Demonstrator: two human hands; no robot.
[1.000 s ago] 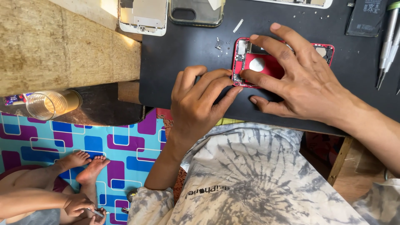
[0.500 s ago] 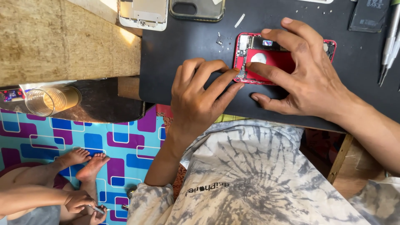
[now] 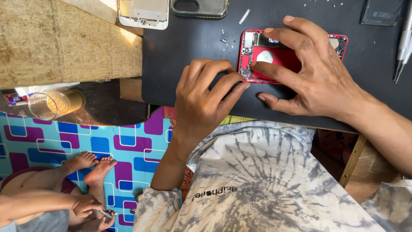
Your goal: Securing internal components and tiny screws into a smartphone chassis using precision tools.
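An opened red phone (image 3: 281, 58) lies on a black work mat (image 3: 189, 47), its inner boards and a round silver part showing. My right hand (image 3: 313, 77) lies spread over it, index and middle fingers on the inside and thumb on the mat at its near edge. My left hand (image 3: 206, 99) is curled, its fingertips pressed against the phone's near left corner. Whether a small tool sits in those fingers is hidden.
At the mat's far edge lie a white phone frame (image 3: 143, 13), a clear case (image 3: 199, 7), a dark flat part (image 3: 382, 12), loose screws (image 3: 225, 36) and tweezers (image 3: 403, 43). A glass cup (image 3: 53, 104) stands lower left. Another person (image 3: 56, 202) sits on the patterned floor mat (image 3: 128, 146).
My left fingers have slid from over the phone's near edge to its left corner. My right index finger has moved further left across the open phone.
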